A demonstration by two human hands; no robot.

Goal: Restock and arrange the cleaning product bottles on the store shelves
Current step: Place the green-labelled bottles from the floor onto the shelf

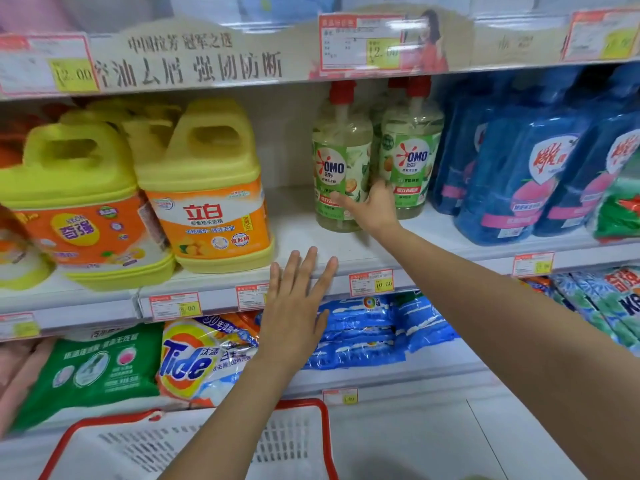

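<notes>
– Well, what is laid out, largest first?

– A white middle shelf (304, 233) is seen, with a bare stretch at its centre. A white basket (322, 431) with a red rim is seen at the bottom of the view. Yellow jugs (207, 188) are stood on the shelf's left, and blue bottles (512, 174) are packed on its right.

– And the thing being arranged?

– The front OMO bottle (341, 157) is stood upright on that shelf, just beside a second OMO bottle (410, 157).

– How are the hands placed?

– The right hand (375, 209) is wrapped round the front OMO bottle low down: the thumb is laid across the label and the fingers are passed round its right side. The left hand (294, 313) is held flat and open, fingers straight, over the shelf's lip. Nothing is held in it, and whether the lip is touched cannot be told.

– How is the bottle expected to handle?

– It is judged full, so moderately heavy, and tall and narrow, so easily tipped. The glossy label may prove slippery. The body is best gripped, and the red pump cap (342, 91) is better left alone.
</notes>
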